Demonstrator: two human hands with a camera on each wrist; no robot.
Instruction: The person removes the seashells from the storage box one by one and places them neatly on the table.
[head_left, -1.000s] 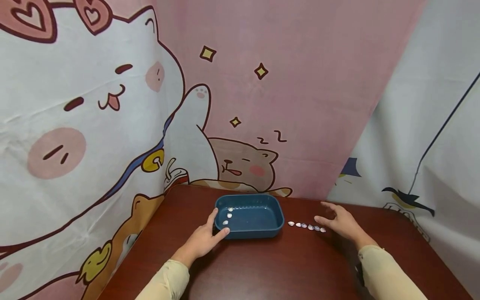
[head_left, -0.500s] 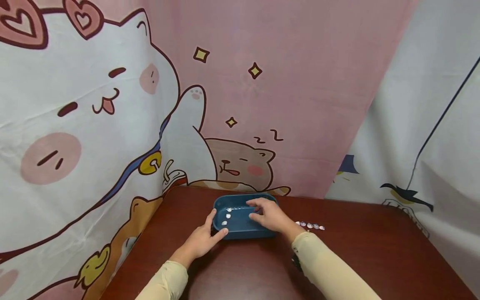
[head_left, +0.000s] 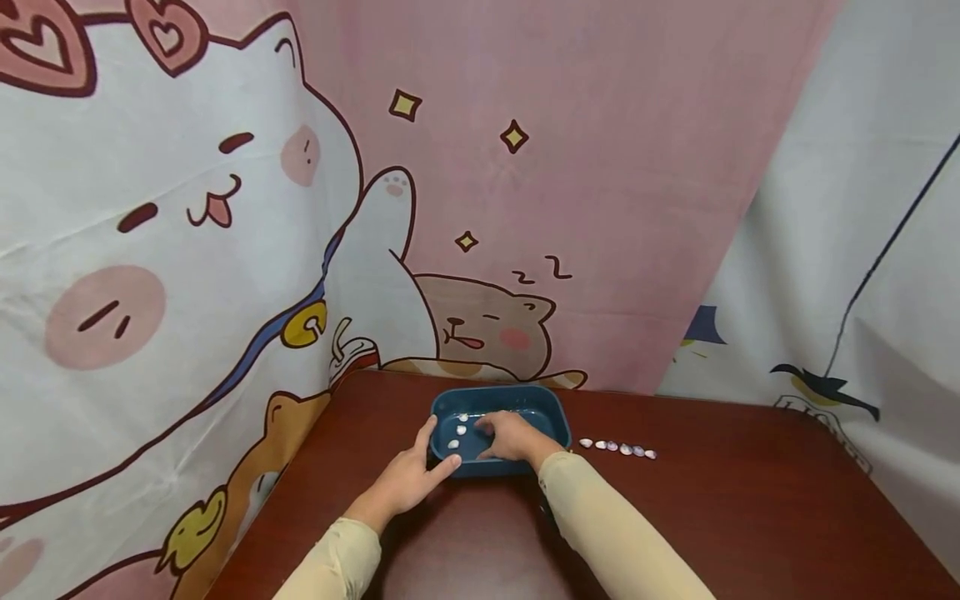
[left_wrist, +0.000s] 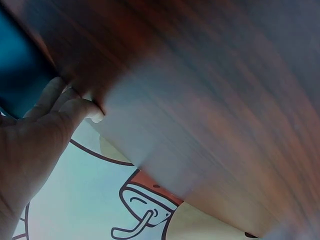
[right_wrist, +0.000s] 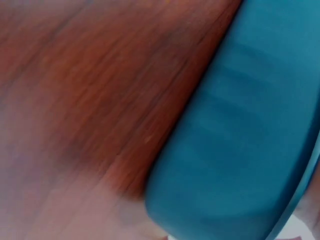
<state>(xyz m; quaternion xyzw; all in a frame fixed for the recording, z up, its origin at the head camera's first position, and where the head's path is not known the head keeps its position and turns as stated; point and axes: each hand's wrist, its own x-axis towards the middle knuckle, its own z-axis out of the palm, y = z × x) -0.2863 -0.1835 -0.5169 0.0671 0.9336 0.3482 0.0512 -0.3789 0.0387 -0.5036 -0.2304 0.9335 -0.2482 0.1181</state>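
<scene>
In the head view a blue rectangular tray [head_left: 491, 468] stands on the table. Three small white seashells [head_left: 461, 430] lie in a line on its left floor. My left hand [head_left: 407, 477] touches the tray's near-left corner, thumb at the front rim and fingers along the left wall. The left wrist view shows those fingers [left_wrist: 60, 102] close against the blue side. My right hand [head_left: 512, 437] reaches down inside the tray, just right of the shells, its thumb and forefinger apart. Its palm side is hidden. The right wrist view shows mostly the tray's outer wall [right_wrist: 225, 145].
To the tray's right, several whitish-purple shells [head_left: 626, 449] form a row on the dark red wooden table [head_left: 720, 500]. A cartoon-printed cloth [head_left: 592, 167] hangs at the back and sides, right behind the table's far edge.
My right hand has moved left from over the right end of the shell row, then down into the tray. My left hand stays at the tray's corner. The shells look unmoved.
</scene>
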